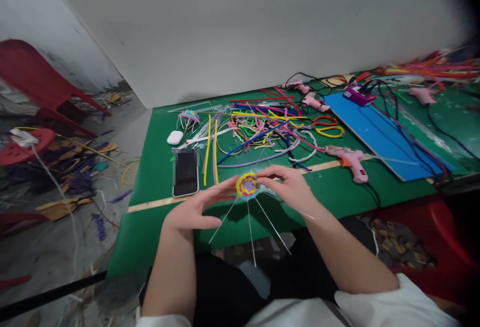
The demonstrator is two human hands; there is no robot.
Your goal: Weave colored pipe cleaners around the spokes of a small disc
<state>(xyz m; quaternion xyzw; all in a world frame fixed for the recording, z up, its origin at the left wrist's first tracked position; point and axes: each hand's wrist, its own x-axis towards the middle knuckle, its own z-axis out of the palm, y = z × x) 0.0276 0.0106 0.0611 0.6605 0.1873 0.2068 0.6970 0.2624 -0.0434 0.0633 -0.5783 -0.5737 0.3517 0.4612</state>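
Note:
A small round pipe-cleaner weaving (246,185), ringed in yellow, red and lilac with light blue at its lower edge, is held up over the near part of the table. Thin pale spokes stick out from it, several pointing down toward my lap. My right hand (287,187) pinches the weaving's right edge between thumb and fingers. On the other side, my left hand (198,207) has its fingers stretched out, tips at the weaving's left edge, with the thumb well apart. Whether the left fingertips press on it is hard to see.
Loose pipe cleaners (258,132) lie heaped beyond my hands. A phone (186,173), a white earbud case (174,137) and a small striped umbrella-like piece (189,117) are at left. Rightward are a pink glue gun (352,162), yellow-handled scissors (332,131) and a blue board (382,132) crossed by cables.

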